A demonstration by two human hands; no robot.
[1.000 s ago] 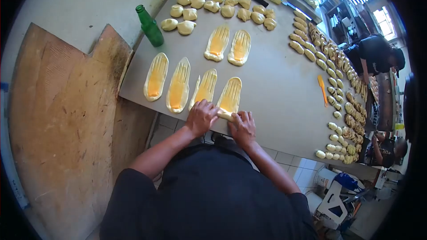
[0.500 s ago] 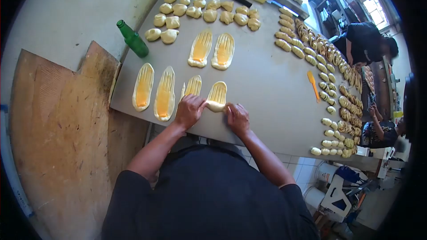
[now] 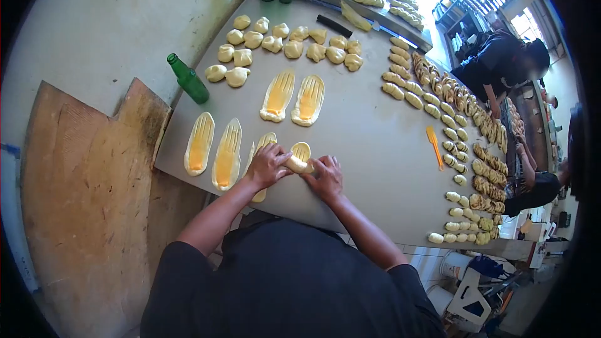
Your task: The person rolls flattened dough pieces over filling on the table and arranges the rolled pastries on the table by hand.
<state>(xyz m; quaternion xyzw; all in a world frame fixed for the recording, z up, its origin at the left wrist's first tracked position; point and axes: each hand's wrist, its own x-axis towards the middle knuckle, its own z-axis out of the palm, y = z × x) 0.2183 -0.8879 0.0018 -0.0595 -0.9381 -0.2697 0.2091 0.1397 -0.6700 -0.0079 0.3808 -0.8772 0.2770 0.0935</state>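
Near the table's front edge, my left hand (image 3: 270,164) and my right hand (image 3: 325,176) grip the two ends of a partly rolled dough piece (image 3: 299,161). Its near part is a thick roll between my fingers; the slit far end still lies flat on the table. Under and beside my left hand is another slit dough strip (image 3: 265,139), partly hidden. Further left lie two flat dough strips (image 3: 200,144) with orange filling. Beyond my hands are two more filled strips (image 3: 278,95), side by side.
Dough balls (image 3: 253,39) sit in rows at the back left, near a green bottle (image 3: 188,79). An orange plastic tool (image 3: 434,148) lies to the right, before rows of shaped rolls (image 3: 448,111). A knife (image 3: 394,34) rests at the back. Co-workers (image 3: 501,56) stand at the right.
Both hands have rolled the dough further up toward its slit far end, so less of it lies flat. The camera view has also shifted, and the co-workers at the right have moved.
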